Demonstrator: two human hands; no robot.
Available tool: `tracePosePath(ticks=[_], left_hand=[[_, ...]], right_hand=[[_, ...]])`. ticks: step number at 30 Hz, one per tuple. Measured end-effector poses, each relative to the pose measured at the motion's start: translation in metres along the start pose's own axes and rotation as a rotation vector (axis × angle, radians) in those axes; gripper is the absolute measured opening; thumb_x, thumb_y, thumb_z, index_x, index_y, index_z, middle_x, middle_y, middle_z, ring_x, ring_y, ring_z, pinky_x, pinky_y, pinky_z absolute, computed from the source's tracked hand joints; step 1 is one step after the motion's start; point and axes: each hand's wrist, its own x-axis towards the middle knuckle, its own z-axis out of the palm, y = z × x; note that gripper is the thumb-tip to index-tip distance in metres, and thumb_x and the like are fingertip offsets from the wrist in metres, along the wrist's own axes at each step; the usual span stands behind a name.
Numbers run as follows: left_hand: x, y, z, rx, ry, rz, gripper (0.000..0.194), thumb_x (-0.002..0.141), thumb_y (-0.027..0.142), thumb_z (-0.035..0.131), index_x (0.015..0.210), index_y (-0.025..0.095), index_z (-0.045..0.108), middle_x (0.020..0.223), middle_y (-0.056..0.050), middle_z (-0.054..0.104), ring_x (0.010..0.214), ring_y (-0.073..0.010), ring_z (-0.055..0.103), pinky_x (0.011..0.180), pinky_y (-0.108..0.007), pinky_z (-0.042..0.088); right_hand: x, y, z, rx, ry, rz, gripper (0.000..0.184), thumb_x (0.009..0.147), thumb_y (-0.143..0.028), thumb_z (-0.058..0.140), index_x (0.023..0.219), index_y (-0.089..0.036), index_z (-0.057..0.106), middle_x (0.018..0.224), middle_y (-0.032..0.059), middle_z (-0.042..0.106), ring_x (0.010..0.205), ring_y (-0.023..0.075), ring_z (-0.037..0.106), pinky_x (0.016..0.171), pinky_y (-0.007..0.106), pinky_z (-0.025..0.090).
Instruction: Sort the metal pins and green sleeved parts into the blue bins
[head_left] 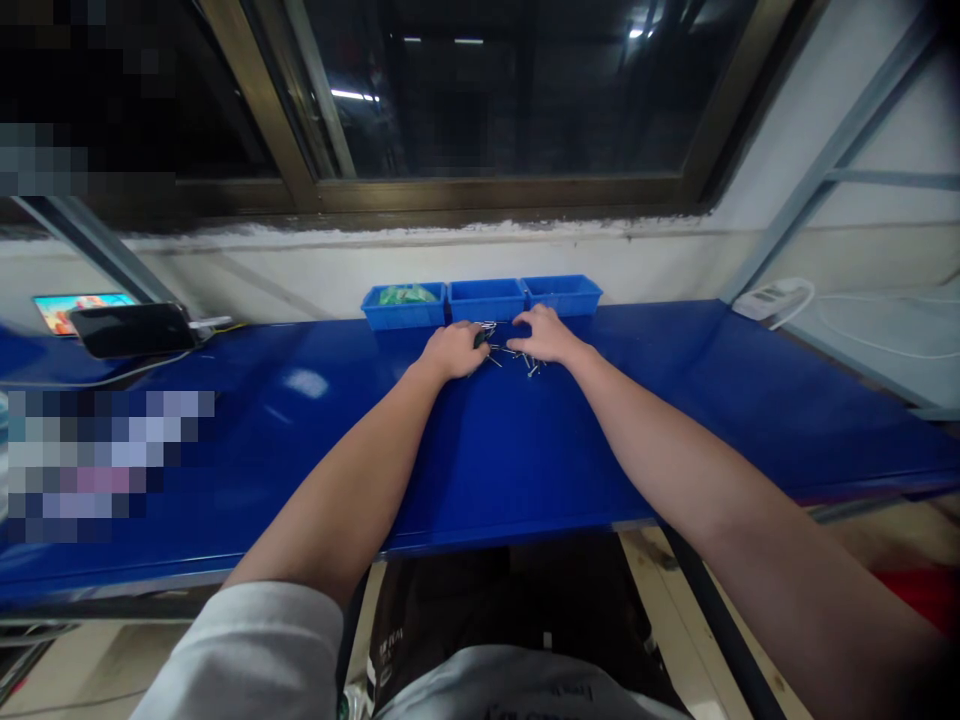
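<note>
Both my arms reach far across a blue table [525, 450] to a small heap of metal screws [506, 350] lying in front of three blue bins. My left hand [454, 350] is curled into a loose fist at the heap's left side, with a small dark piece showing at its fingertips. My right hand [546, 335] rests palm down on the heap's right side, fingers spread over the screws. The left bin [405, 305] holds green parts. The middle bin [486, 297] and the right bin [562, 293] show no contents from here.
A dark phone [131, 328] with a cable lies at the table's left end, beside a lit screen [75, 308]. A white power strip [772, 298] with cord sits at the right. A dark window runs above the wall behind the bins.
</note>
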Motion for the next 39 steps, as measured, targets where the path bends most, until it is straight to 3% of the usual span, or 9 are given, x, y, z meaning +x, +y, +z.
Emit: tracePosePath(ticks=[3,9,16,22,26,30,35,39], left_hand=[[0.0,0.001,-0.001,-0.003,-0.006,-0.01,0.032,0.088,0.034,0.052,0.109,0.017,0.07,0.115,-0.015,0.071,0.104,-0.0304,0.068,0.093,-0.044,0.053],[-0.001,0.003,-0.002,0.013,-0.028,-0.031,0.034,0.09,0.036,0.051,0.112,0.017,0.069,0.118,-0.015,0.07,0.108,-0.0313,0.068,0.095,-0.044,0.053],[-0.002,0.006,-0.006,0.033,-0.054,-0.047,0.036,0.091,0.037,0.05,0.115,0.017,0.068,0.119,-0.014,0.07,0.109,-0.03,0.067,0.095,-0.042,0.053],[-0.005,0.012,-0.013,0.073,-0.098,-0.051,0.04,0.094,0.038,0.043,0.118,0.016,0.067,0.122,-0.014,0.069,0.113,-0.0299,0.065,0.097,-0.043,0.05],[-0.006,0.012,-0.014,0.084,-0.032,-0.016,0.043,0.096,0.042,0.043,0.12,0.015,0.066,0.118,-0.014,0.07,0.11,-0.0308,0.066,0.099,-0.046,0.048],[-0.004,0.01,-0.013,0.023,0.095,0.097,0.038,0.096,0.037,0.048,0.122,0.014,0.065,0.12,-0.013,0.071,0.112,-0.0282,0.065,0.1,-0.044,0.046],[0.0,0.011,-0.013,0.039,0.115,0.207,0.029,0.099,0.029,0.048,0.108,0.013,0.069,0.105,-0.014,0.074,0.101,-0.0265,0.068,0.091,-0.041,0.048],[0.0,0.013,-0.014,0.045,0.136,0.224,0.028,0.1,0.027,0.046,0.104,0.013,0.07,0.102,-0.013,0.075,0.097,-0.0256,0.069,0.088,-0.04,0.048]], right_hand=[[0.0,0.0,0.002,0.003,-0.071,0.014,0.043,0.079,-0.045,0.072,0.111,-0.017,0.072,0.112,0.0159,0.059,0.116,0.0349,0.053,0.102,0.053,0.044],[0.001,-0.005,0.007,0.013,-0.035,-0.118,0.02,0.089,-0.034,0.062,0.094,-0.018,0.073,0.092,0.0096,0.062,0.093,0.0238,0.059,0.091,0.042,0.047],[0.001,-0.012,0.008,-0.005,-0.051,-0.153,0.016,0.093,-0.027,0.059,0.088,-0.016,0.07,0.09,0.0089,0.064,0.088,0.0212,0.059,0.085,0.035,0.045],[0.0,-0.013,0.01,-0.018,-0.043,-0.128,0.016,0.097,-0.025,0.053,0.093,-0.015,0.065,0.098,0.0103,0.066,0.095,0.0223,0.058,0.088,0.035,0.044],[-0.001,-0.017,0.009,0.042,-0.003,-0.147,0.015,0.098,-0.024,0.049,0.097,-0.016,0.062,0.098,0.0099,0.068,0.098,0.0231,0.058,0.088,0.035,0.043],[-0.001,-0.022,0.004,0.162,0.042,-0.182,0.013,0.096,-0.023,0.051,0.094,-0.017,0.062,0.091,0.0066,0.069,0.087,0.0199,0.059,0.082,0.032,0.043],[0.0,-0.026,0.001,0.285,0.042,-0.164,0.019,0.095,-0.03,0.053,0.085,-0.018,0.063,0.078,0.0032,0.068,0.073,0.0166,0.059,0.07,0.029,0.04],[0.001,-0.026,0.002,0.311,0.087,-0.149,0.023,0.094,-0.032,0.055,0.077,-0.018,0.062,0.073,0.0026,0.066,0.07,0.0163,0.058,0.069,0.03,0.04]])
